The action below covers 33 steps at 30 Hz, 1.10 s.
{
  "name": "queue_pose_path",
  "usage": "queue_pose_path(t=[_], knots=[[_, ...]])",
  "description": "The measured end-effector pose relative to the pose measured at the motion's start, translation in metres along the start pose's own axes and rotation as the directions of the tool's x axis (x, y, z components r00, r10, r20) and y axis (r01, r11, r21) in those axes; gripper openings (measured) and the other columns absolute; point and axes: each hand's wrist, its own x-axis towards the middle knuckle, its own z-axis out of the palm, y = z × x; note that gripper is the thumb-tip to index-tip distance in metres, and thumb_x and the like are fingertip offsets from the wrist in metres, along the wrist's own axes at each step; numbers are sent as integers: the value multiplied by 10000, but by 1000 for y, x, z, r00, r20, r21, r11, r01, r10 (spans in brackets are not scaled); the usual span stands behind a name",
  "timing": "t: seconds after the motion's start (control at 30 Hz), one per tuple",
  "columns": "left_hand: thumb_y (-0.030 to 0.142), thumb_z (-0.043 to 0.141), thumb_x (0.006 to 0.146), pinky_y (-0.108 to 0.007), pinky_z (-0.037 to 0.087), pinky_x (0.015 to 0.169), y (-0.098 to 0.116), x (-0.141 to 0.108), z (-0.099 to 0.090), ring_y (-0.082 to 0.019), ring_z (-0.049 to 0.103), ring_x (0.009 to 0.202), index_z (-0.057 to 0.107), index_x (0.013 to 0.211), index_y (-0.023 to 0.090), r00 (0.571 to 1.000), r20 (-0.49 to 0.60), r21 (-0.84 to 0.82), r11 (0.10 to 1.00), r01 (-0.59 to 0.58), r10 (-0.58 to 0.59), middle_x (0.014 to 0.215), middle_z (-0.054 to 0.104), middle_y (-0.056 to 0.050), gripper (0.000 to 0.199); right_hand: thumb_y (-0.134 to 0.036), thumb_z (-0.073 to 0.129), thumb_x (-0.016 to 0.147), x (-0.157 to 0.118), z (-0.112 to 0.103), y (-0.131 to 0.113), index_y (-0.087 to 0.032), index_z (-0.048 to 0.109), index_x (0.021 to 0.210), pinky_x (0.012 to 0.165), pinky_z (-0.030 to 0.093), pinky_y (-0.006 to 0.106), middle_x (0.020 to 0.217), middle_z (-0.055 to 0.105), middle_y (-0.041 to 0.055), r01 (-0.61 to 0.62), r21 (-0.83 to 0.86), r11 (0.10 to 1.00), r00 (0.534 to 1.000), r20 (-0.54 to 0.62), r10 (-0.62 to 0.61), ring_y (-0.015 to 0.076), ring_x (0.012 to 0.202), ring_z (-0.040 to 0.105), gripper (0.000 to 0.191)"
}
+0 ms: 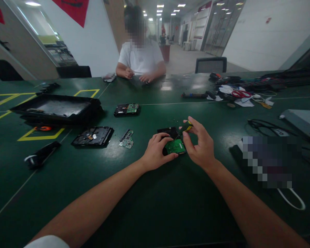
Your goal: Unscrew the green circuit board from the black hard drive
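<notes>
Seemingly the work is partway: a loose circuit board (127,139) lies off to the left, while the hard drive (167,131) on the table (155,206) still carries its green board (176,146). That drive sits between the hands; the left hand (157,150) curves over its left side, whether gripping I can't tell, and the right hand (200,143) pinches a screwdriver (186,127) above its right side.
</notes>
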Motion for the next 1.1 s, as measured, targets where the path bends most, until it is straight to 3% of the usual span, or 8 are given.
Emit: queue_pose_path(t=[0.17, 0.4, 0.6, 0.8, 1.1], knots=[[520, 796, 844, -582, 435, 1126, 1, 0, -1, -365, 488, 1363, 610, 1372, 290, 1000, 9, -7, 1000, 8, -8, 1452, 553, -111, 606, -234, 664, 976, 0, 1, 0, -326, 447, 1535, 880, 667, 446, 1308, 659, 92, -1, -18, 1000, 999, -51, 0, 224, 954, 731, 606], [495, 817, 826, -586, 436, 1117, 2, 1, 0, -369, 494, 1352, 617, 1357, 306, 1000, -3, -13, 1000, 18, -18, 1435, 558, -106, 598, -220, 611, 1003, -2, 0, 0, -315, 396, 1550, 947, 654, 472, 1385, 647, 107, -24, 45, 999, 999, -20, 25, 237, 1043, 739, 596], [486, 834, 806, -579, 433, 1119, 2, 2, 2, -364, 498, 1343, 629, 1335, 300, 999, -8, -19, 999, 35, -35, 1430, 557, -101, 597, -233, 657, 983, 1, -2, -1, -334, 479, 1506, 882, 664, 453, 1304, 666, 88, 12, -8, 1000, 1000, -28, -12, 235, 1020, 720, 562], [491, 832, 810, -575, 429, 1120, 1, 2, 2, -360, 491, 1350, 629, 1343, 294, 999, 6, -21, 999, 47, -47, 1436, 551, -103, 604, -212, 580, 1016, 1, -4, -3, -326, 423, 1565, 965, 637, 480, 1381, 663, 91, -7, 8, 1000, 1000, 5, 7, 233, 1048, 723, 582], [477, 840, 803, -566, 434, 1116, 3, 3, 1, -353, 503, 1338, 629, 1314, 295, 999, -7, -30, 998, 50, -50, 1420, 562, -95, 582, -234, 680, 969, 2, -6, 0, -342, 508, 1487, 859, 661, 454, 1262, 663, 77, 43, -30, 999, 998, -46, -44, 230, 985, 708, 556]])
